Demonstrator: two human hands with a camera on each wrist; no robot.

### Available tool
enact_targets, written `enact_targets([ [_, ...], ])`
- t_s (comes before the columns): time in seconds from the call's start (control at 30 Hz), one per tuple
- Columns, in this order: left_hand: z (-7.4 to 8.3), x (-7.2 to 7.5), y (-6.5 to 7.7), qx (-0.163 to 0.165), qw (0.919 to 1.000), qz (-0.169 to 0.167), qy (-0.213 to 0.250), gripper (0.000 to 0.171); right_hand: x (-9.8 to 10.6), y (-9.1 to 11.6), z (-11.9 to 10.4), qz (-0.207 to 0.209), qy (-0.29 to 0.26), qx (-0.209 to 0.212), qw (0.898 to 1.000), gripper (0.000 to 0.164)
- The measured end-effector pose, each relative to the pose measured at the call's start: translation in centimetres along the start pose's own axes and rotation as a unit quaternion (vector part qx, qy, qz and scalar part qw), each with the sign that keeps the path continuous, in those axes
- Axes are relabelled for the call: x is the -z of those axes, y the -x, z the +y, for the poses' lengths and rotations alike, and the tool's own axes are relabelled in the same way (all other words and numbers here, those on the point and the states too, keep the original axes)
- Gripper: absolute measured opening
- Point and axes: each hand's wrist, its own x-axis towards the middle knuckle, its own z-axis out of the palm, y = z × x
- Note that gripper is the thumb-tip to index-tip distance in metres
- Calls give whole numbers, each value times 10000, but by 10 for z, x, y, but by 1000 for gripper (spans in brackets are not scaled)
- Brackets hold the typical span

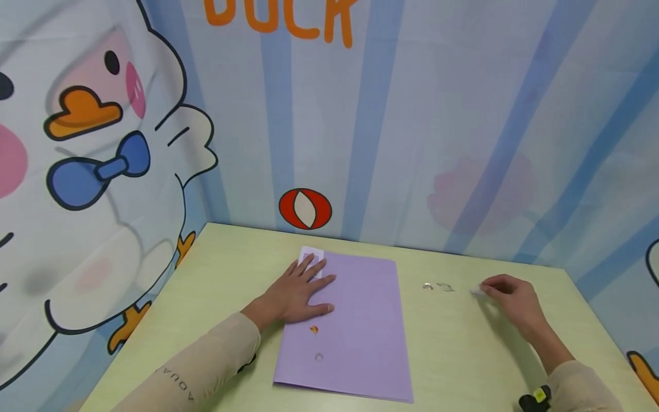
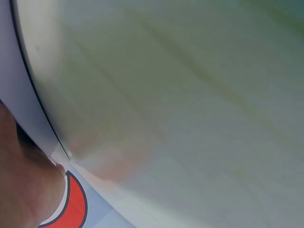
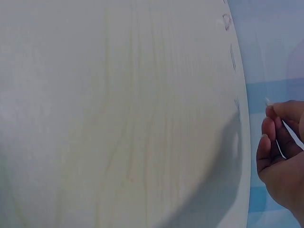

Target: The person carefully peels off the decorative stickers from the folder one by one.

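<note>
My left hand (image 1: pixel 296 294) lies flat with its fingers spread over the upper left part of a purple folder (image 1: pixel 360 320). Under its fingertips is a white label (image 1: pixel 317 253) at the folder's top corner. Two small stickers show lower on the folder: an orange one (image 1: pixel 314 330) and a pale round outline (image 1: pixel 319 357). Over the table's right side, my right hand (image 1: pixel 515 300) pinches a small clear sticker (image 1: pixel 476 292) between thumb and fingertip, close to the tabletop. In the right wrist view, that hand (image 3: pixel 285 152) shows its thumb and forefinger together, other fingers curled.
Between the folder and my right hand lie a small rainbow-like sticker (image 1: pixel 428 286) and a grey outlined one (image 1: pixel 445 287). The pale wooden table (image 1: pixel 453 355) meets a blue-striped cloth backdrop (image 1: pixel 407 131) with printed cartoon ducks behind and on the left.
</note>
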Motion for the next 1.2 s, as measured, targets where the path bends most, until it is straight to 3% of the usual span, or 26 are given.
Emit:
enact_targets([
  [0.3, -1, -1, 0, 18, 10000, 0, 33, 81, 10, 1, 17, -115, 490, -493, 9975, 34],
  [0.73, -2, -5, -3, 84, 9999, 23, -78, 81, 10, 4, 21, -122, 970, -383, 9945, 32],
  [1.2, -3, -3, -2, 54, 10000, -20, -71, 83, 7, 5, 21, 74, 949, -403, 9946, 49],
])
